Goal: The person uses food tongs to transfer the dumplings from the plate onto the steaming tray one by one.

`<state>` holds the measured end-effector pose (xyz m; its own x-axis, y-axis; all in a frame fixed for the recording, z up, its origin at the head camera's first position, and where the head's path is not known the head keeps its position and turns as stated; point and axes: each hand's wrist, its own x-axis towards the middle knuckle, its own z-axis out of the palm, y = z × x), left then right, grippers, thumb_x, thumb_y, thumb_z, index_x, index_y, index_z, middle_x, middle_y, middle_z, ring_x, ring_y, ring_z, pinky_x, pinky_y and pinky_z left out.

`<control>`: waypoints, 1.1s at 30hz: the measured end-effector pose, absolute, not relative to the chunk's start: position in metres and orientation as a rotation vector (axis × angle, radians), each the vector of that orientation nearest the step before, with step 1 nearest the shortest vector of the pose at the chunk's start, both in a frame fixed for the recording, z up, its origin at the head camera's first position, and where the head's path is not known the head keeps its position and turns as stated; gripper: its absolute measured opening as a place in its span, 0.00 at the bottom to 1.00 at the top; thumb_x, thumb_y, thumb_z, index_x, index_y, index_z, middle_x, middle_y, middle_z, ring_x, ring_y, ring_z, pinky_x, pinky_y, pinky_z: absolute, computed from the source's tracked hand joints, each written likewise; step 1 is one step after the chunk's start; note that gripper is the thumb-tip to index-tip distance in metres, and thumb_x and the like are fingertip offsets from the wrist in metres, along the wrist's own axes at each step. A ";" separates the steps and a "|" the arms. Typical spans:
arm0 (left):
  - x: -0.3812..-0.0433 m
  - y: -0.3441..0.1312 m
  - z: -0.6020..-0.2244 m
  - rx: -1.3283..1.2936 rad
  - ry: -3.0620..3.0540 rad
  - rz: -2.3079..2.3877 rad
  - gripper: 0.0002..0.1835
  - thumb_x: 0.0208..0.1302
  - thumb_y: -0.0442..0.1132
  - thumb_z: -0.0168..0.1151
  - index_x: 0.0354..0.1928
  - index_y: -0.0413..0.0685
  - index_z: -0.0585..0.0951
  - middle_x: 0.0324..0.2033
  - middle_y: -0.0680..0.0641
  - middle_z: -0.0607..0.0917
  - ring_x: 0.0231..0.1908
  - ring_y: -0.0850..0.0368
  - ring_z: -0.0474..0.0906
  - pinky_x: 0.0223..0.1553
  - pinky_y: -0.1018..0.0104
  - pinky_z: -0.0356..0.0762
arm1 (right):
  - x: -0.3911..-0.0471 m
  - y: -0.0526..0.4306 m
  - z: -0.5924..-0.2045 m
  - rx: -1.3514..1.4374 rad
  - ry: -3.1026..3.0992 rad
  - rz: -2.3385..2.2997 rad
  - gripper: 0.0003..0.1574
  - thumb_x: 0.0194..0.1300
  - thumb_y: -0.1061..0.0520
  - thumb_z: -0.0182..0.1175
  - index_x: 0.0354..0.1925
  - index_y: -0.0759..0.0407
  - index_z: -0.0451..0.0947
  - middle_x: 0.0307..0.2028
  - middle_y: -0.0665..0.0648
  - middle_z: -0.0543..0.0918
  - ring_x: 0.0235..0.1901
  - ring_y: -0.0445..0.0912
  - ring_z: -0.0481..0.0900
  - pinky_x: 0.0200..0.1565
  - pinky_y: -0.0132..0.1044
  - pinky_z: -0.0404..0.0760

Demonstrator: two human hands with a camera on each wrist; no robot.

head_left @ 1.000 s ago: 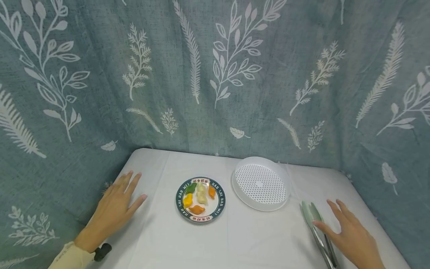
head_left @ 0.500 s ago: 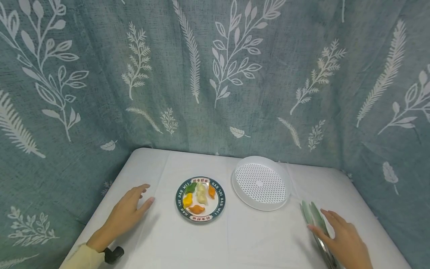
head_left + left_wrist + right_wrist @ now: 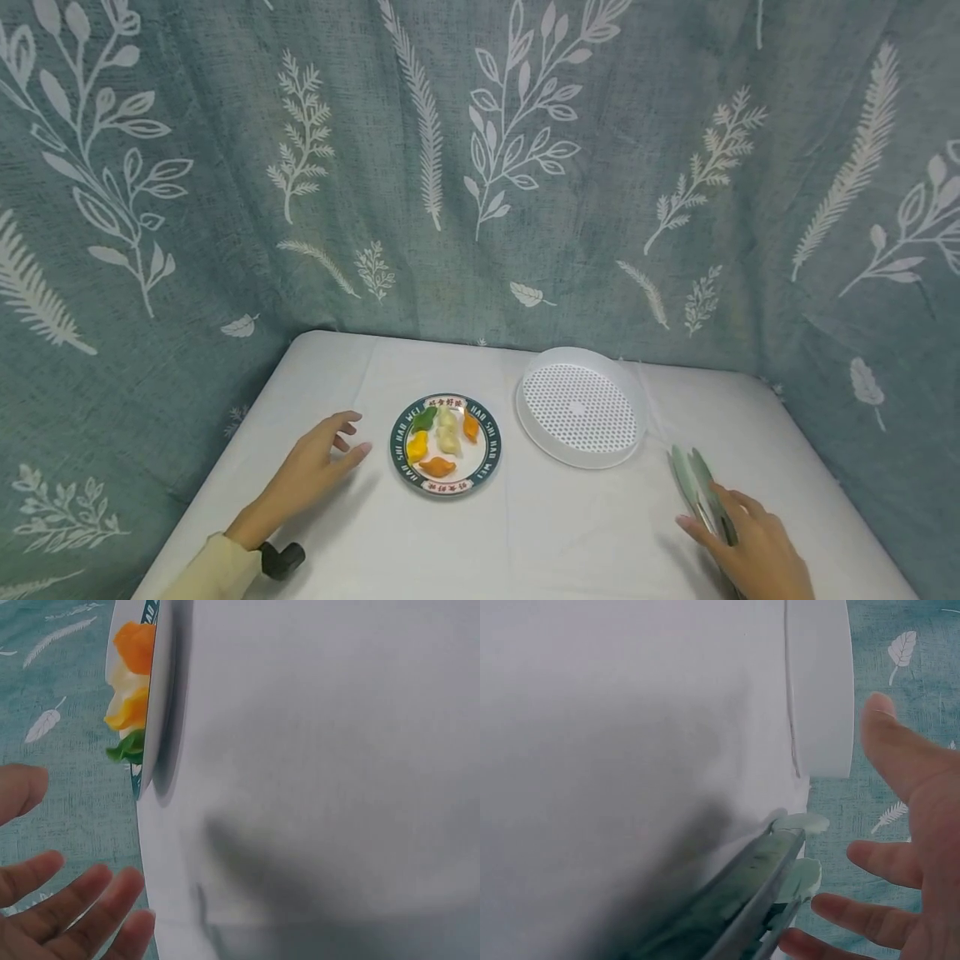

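Head view shows my left grip (image 3: 311,467) spread near a "HAO SHI HAO WEI" plate (image 3: 469,461) of multicoloured dumplings (image 3: 447,435), my right grip (image 3: 756,542) spread by green-tipped tongs (image 3: 683,475).

Plate (image 3: 472,461): white centre, dark green rim with white lettering, pale panels bearing red characters. On it: green piece (image 3: 424,419), yellow piece (image 3: 417,447), two orange pieces (image 3: 437,467), pale cream food (image 3: 447,437) mid-plate. Tray (image 3: 573,408): white throughout, patterned with small round holes. Tongs (image 3: 684,477): pale green heads, silvery arms. Curtain (image 3: 360,150): muted teal, white leaf, sprig and frond print. Table (image 3: 585,533): plain white. Sleeve (image 3: 217,571): cream. Wrist device (image 3: 281,561): black.
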<state>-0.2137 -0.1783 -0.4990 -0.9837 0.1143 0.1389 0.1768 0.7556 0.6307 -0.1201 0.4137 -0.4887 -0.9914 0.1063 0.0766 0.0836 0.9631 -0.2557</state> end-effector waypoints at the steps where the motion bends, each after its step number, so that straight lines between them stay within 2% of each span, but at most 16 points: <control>1: -0.215 -0.176 -0.500 -0.233 -2.865 -1.055 0.33 0.69 0.53 0.68 0.71 0.49 0.71 0.56 0.45 0.82 0.49 0.51 0.80 0.47 0.50 0.81 | -0.120 0.413 -0.490 -0.149 -3.027 0.393 0.59 0.66 0.24 0.59 0.70 0.71 0.67 0.61 0.85 0.69 0.53 0.81 0.72 0.46 0.75 0.73; 10: -0.219 -0.159 -0.517 -0.294 -2.882 -1.106 0.33 0.66 0.53 0.71 0.69 0.51 0.73 0.53 0.48 0.83 0.45 0.57 0.78 0.46 0.55 0.79 | -0.121 0.412 -0.498 -0.187 -3.041 0.393 0.60 0.64 0.24 0.61 0.71 0.69 0.66 0.63 0.83 0.67 0.54 0.81 0.72 0.49 0.75 0.72; 24: -0.224 -0.143 -0.523 -0.296 -2.898 -1.203 0.33 0.63 0.55 0.73 0.66 0.52 0.75 0.49 0.52 0.83 0.42 0.60 0.76 0.43 0.60 0.76 | -0.119 0.414 -0.502 -0.220 -3.053 0.364 0.67 0.56 0.21 0.66 0.70 0.70 0.64 0.61 0.82 0.68 0.54 0.80 0.72 0.49 0.73 0.74; 33: -0.225 -0.136 -0.524 -0.299 -2.924 -1.188 0.37 0.59 0.52 0.77 0.68 0.51 0.75 0.48 0.53 0.82 0.40 0.60 0.75 0.40 0.61 0.75 | -0.119 0.417 -0.504 -0.297 -3.107 0.422 0.77 0.55 0.21 0.66 0.76 0.73 0.49 0.62 0.86 0.64 0.56 0.81 0.70 0.48 0.73 0.74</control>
<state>-0.2247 -0.1364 -0.5238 -0.9819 0.1844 0.0441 0.1629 0.7014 0.6939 -0.1186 0.4174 -0.5044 -0.9822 0.1851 -0.0331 0.1873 0.9463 -0.2637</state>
